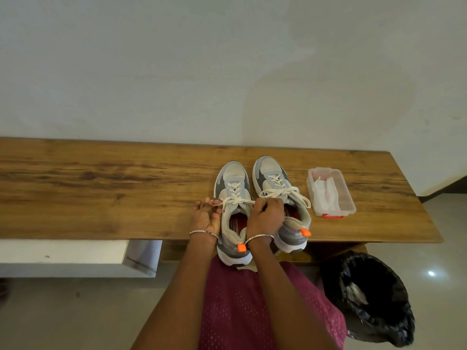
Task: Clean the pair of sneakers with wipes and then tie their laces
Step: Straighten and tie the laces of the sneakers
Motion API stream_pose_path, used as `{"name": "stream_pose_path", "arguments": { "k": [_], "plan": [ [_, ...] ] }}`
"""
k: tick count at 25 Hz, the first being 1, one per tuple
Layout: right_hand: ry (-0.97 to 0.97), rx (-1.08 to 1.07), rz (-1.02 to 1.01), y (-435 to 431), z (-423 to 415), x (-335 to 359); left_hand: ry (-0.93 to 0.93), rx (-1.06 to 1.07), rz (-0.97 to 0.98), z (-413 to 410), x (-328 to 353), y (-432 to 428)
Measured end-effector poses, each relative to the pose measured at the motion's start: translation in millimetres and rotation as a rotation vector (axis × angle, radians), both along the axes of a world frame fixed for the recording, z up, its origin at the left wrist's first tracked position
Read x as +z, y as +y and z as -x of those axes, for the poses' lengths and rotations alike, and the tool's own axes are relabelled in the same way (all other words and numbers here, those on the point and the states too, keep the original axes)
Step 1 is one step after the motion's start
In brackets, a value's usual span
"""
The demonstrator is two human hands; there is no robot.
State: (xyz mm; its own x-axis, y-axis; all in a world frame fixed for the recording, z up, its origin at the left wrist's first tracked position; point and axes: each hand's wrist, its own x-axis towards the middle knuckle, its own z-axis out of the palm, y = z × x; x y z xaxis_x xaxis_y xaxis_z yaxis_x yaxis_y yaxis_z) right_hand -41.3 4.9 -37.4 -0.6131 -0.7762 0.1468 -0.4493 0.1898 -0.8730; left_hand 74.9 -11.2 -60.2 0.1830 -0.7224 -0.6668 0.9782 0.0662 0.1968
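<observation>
Two grey and white sneakers with orange heel tabs stand side by side on the wooden table (101,185), toes pointing away from me. On the left sneaker (233,188), my left hand (206,218) pinches one white lace end at its left side. My right hand (265,215) grips the other lace end over the tongue, and the lace (235,201) runs taut between both hands. The right sneaker (274,178) has its white lace tied in a bow. A clear plastic box (346,198) with white wipes (326,195) inside sits to the right of the sneakers.
A bin lined with a black bag (369,299) stands on the floor below the table's right end. A white shelf (75,256) juts out under the table at the left. A plain wall rises behind the table.
</observation>
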Motion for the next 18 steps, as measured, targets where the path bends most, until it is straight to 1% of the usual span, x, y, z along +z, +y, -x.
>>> {"name": "stream_pose_path", "arguments": {
  "k": [2,3,5,7,8,9,11,13,14,15,16,18],
  "plan": [
    [0.006,-0.006,-0.036,1,-1,4,-0.002,0.008,0.005,0,3,0],
    [0.008,0.006,-0.066,1,0,6,-0.051,-0.025,-0.003,-1,7,0],
    [0.028,0.076,-0.13,2,4,10,-0.271,-0.156,-0.032,-3,16,1],
    [0.083,0.182,-0.188,5,9,15,-0.599,-0.318,-0.034,-5,26,8],
    [0.111,0.231,-0.2,9,12,20,-0.835,-0.396,-0.031,-7,31,14],
    [0.132,0.272,-0.198,16,15,26,-1.112,-0.459,-0.016,-7,37,23],
    [0.167,0.331,-0.113,37,24,39,-1.638,-0.517,0.064,-6,49,47],
    [0.305,0.313,0.021,59,39,48,-2.07,-0.552,0.173,1,59,76],
    [0.414,0.276,0.03,69,49,51,-2.242,-0.611,0.219,7,65,90],
    [0.519,0.242,-0.013,77,59,52,-2.381,-0.708,0.252,14,69,101],
    [0.584,0.233,-0.111,82,67,53,-2.485,-0.839,0.252,20,72,109],
    [0.597,0.294,-0.318,91,79,53,-2.627,-1.076,0.171,30,77,117]
  ]
}}
